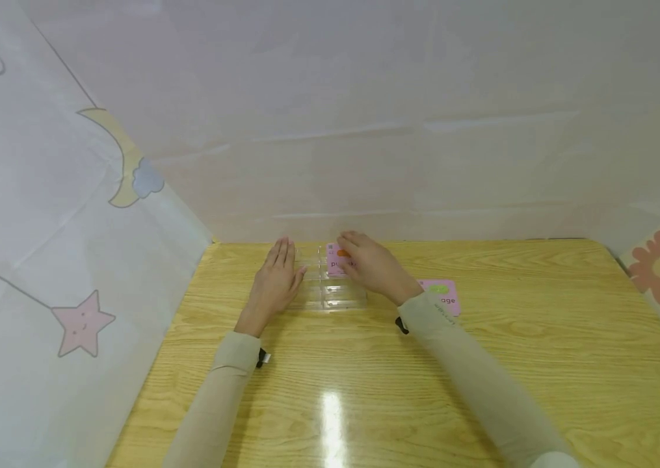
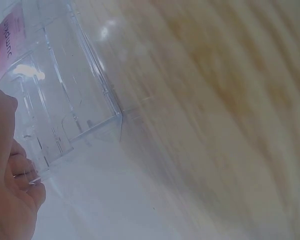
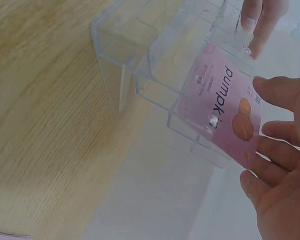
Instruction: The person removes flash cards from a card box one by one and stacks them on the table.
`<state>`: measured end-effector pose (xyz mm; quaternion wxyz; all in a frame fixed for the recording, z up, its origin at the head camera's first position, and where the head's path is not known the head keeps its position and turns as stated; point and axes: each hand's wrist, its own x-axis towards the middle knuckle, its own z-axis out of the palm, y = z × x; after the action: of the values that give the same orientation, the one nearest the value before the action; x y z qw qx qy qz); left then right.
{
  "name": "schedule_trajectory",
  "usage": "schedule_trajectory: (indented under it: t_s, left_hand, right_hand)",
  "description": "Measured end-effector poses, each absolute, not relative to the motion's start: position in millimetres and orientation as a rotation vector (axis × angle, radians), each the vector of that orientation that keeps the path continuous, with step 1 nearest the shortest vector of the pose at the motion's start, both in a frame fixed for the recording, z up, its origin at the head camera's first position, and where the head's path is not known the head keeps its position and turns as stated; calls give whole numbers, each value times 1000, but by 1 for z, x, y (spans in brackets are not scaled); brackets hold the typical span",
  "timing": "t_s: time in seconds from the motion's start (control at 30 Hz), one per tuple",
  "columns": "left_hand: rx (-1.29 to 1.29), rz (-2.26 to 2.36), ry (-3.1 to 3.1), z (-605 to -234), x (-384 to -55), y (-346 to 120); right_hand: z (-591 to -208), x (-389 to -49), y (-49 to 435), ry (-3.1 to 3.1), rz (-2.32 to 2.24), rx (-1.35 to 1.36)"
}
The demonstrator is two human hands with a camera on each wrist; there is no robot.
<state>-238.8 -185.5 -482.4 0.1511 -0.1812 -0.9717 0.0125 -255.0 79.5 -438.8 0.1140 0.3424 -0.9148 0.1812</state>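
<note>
A clear plastic stepped rack (image 1: 344, 297) stands near the back of the wooden table. At its left end my left hand (image 1: 274, 281) holds the edge, fingers along the side and thumb over the front. A pink card (image 3: 220, 102) printed "pumpkin", with an orange picture, leans in an upper tier at the right of the rack. My right hand (image 1: 378, 268) has its thumb on one edge of this card and fingers at another. In the left wrist view, part of the card (image 2: 9, 42) shows behind the clear tiers (image 2: 65, 90).
Another pink card (image 1: 448, 297), with a green picture and "age" visible, lies on the table (image 1: 540, 325) right of the rack, partly hidden by the right wrist. A pale cloth wall (image 1: 365, 182) rises behind the table, and a patterned one (image 1: 25, 195) stands at the left.
</note>
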Motion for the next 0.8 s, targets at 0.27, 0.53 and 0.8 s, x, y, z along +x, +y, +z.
schedule_trajectory:
  t_s: [0.27, 0.53, 0.8]
  left_hand:
    - [-516, 31, -2787, -483, -239, -185]
    - [-504, 16, -2796, -482, -238, -185]
    - [-509, 2, -2798, -483, -239, -184]
  right_hand:
    - [-442, -255, 78, -2708, 508, 1004]
    - [-445, -259, 77, -2695, 499, 1011]
    - [-448, -264, 77, -2690, 543, 999]
